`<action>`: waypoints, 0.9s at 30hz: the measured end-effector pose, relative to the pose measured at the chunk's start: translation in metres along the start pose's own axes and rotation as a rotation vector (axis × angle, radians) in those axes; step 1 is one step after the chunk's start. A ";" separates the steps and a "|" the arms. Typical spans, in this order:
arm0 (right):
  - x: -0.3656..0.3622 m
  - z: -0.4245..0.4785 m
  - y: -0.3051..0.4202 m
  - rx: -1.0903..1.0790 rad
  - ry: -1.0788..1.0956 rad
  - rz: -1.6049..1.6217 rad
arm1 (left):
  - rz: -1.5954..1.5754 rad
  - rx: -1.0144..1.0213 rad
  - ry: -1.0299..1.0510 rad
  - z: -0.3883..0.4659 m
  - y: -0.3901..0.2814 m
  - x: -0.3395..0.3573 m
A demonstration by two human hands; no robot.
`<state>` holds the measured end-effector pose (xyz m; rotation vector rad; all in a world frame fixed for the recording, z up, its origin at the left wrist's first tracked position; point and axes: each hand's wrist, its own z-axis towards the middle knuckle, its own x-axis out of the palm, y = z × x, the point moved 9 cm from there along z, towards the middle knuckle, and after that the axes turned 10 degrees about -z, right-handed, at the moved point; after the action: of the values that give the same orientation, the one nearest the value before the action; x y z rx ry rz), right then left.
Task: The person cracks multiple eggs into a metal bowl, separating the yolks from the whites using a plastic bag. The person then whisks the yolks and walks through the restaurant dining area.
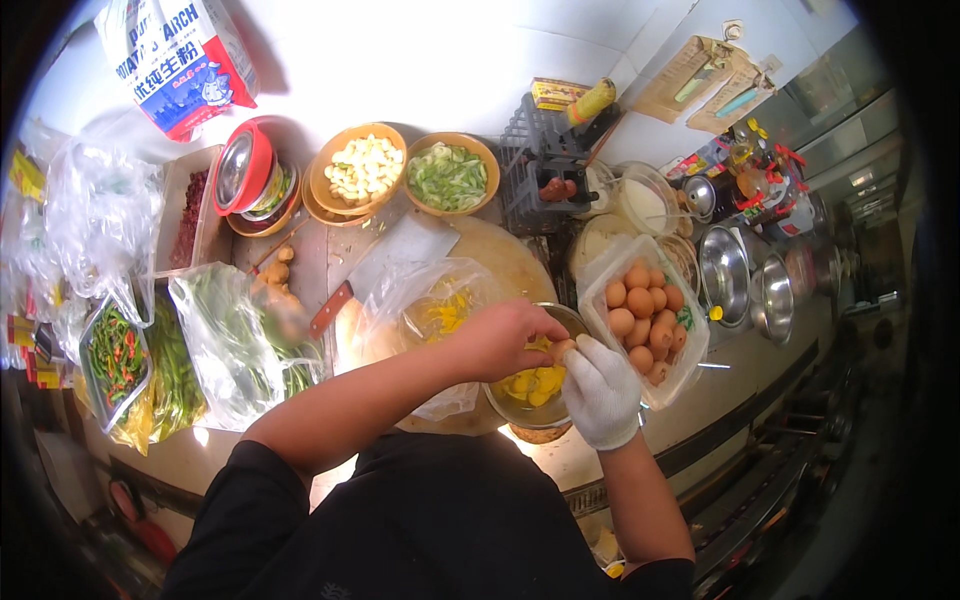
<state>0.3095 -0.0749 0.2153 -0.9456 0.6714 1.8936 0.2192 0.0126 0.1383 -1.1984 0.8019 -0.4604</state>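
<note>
Over a steel bowl (556,415) that holds several raw egg yolks, my bare left hand (510,337) and my right hand (604,390) in a white knit glove meet at the fingertips. Between them is a brown egg or eggshell (562,349); whether it is cracked I cannot tell. Just right of the glove stands a plastic-lined tub (600,300) of brown eggs (640,302). To the left, a clear plastic bag (390,300) with yellow bits in it lies on the round wooden chopping board (510,262).
A cleaver (405,244) with a wooden handle lies at the board's left edge. Behind stand bowls of peeled garlic (366,169) and sliced green onion (448,176), and a knife rack (536,157). Bagged green vegetables (232,337) are at left, steel bowls (724,274) at right.
</note>
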 end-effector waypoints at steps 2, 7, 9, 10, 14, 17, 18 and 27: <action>0.005 -0.002 -0.008 0.117 0.031 0.055 | -0.021 -0.086 0.063 0.003 0.003 0.001; 0.071 -0.079 -0.046 0.972 0.212 0.687 | -0.143 -0.303 0.206 -0.002 0.024 0.013; 0.090 -0.112 -0.041 1.324 0.236 1.012 | -0.183 -0.258 0.048 -0.011 0.038 0.002; 0.097 -0.134 -0.036 1.458 0.197 1.128 | -0.204 -0.237 -0.023 -0.017 0.040 -0.005; 0.087 -0.187 -0.040 1.653 0.003 1.186 | 0.094 -0.500 0.029 -0.071 0.059 -0.038; 0.052 -0.244 -0.061 1.726 -0.049 0.945 | 0.280 -0.430 0.200 -0.136 0.071 -0.013; 0.047 -0.264 -0.066 1.753 -0.084 0.985 | 0.377 -0.293 0.276 -0.155 0.078 0.000; 0.056 -0.405 -0.073 2.012 -0.060 0.724 | 0.850 0.130 -0.105 -0.083 0.090 -0.046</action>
<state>0.4946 -0.3200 -0.0639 0.7465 2.2804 0.7534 0.1185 0.0210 0.0551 -0.6624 1.0812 0.2463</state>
